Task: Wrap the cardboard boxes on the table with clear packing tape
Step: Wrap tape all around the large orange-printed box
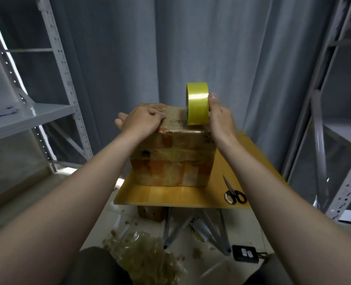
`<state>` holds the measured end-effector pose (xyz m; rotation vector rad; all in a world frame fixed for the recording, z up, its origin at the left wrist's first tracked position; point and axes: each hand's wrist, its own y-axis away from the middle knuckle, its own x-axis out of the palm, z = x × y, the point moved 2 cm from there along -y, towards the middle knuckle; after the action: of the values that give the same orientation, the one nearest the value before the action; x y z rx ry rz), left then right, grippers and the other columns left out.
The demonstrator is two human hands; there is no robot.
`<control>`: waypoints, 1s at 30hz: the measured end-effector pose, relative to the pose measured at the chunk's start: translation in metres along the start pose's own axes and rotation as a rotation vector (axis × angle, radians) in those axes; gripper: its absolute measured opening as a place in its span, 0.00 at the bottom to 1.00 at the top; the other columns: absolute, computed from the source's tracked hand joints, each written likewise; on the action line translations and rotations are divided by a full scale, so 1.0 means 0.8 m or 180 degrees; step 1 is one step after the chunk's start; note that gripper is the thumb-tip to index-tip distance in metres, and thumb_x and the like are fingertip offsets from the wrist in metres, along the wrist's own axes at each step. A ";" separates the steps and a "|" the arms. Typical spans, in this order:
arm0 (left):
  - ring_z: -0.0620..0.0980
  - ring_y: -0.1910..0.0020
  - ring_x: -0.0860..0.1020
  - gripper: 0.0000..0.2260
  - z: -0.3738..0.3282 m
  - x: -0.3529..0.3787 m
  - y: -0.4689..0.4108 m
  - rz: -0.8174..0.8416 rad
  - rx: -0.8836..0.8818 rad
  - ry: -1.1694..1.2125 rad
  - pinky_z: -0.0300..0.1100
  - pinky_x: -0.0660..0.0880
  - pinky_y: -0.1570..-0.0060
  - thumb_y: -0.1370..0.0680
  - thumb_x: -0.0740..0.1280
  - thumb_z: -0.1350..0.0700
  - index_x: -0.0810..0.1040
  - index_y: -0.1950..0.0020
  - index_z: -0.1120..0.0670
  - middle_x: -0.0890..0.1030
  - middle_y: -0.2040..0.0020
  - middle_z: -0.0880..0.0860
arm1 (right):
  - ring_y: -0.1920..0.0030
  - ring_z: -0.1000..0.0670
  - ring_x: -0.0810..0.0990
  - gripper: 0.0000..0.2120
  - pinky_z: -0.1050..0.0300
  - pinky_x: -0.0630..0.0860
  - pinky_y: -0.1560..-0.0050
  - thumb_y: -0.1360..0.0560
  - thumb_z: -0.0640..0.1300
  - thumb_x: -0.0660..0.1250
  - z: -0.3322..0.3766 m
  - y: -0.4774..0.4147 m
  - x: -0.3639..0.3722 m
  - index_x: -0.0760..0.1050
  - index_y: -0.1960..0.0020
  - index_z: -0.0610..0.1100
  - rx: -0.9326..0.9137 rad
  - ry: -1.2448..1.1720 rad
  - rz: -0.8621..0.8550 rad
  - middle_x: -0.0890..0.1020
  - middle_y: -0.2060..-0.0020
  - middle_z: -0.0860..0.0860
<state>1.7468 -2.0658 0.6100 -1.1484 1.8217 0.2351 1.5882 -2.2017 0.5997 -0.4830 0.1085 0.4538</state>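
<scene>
My right hand (220,118) grips a yellow tape roll (197,103) atop the brown cardboard box (170,161). My clenched left hand (141,120) presses the box's top.

It looked like a storeroom or packing room: metal shelving racks (53,112) flanked a grey curtain (170,48), tape scraps (145,256) littering the floor.

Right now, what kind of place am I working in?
Probably a storeroom or packing area: metal shelving on both sides, a taped cardboard box on a small table, with a tape roll and scissors at hand.
</scene>
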 end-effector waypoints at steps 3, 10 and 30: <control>0.69 0.26 0.59 0.15 -0.006 0.005 -0.008 0.0172 0.0081 -0.0238 0.57 0.56 0.36 0.18 0.56 0.38 0.83 0.49 0.34 0.72 0.25 0.48 | 0.48 0.43 0.80 0.34 0.50 0.73 0.49 0.18 0.69 0.53 -0.010 -0.021 0.007 0.81 0.47 0.41 -0.0010 0.0105 0.0139 0.83 0.52 0.44; 0.59 0.31 0.71 0.18 -0.005 0.035 -0.026 -0.0149 0.0949 -0.0837 0.64 0.56 0.29 0.15 0.54 0.41 0.83 0.39 0.41 0.80 0.34 0.50 | 0.36 0.47 0.73 0.19 0.46 0.65 0.36 0.22 0.67 0.64 -0.053 -0.043 0.038 0.78 0.43 0.54 -0.0438 0.0625 0.0037 0.81 0.49 0.51; 0.56 0.47 0.81 0.14 -0.018 0.073 -0.066 -0.0336 0.1538 -0.0367 0.46 0.70 0.58 0.23 0.69 0.35 0.86 0.42 0.38 0.86 0.48 0.51 | 0.56 0.48 0.78 0.24 0.48 0.71 0.53 0.26 0.70 0.64 -0.031 -0.068 0.034 0.75 0.65 0.50 -0.0388 0.0054 -0.0011 0.77 0.67 0.55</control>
<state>1.7726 -2.1385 0.5874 -0.8640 1.5932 -0.1903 1.6369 -2.2457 0.5955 -0.6068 0.0968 0.4548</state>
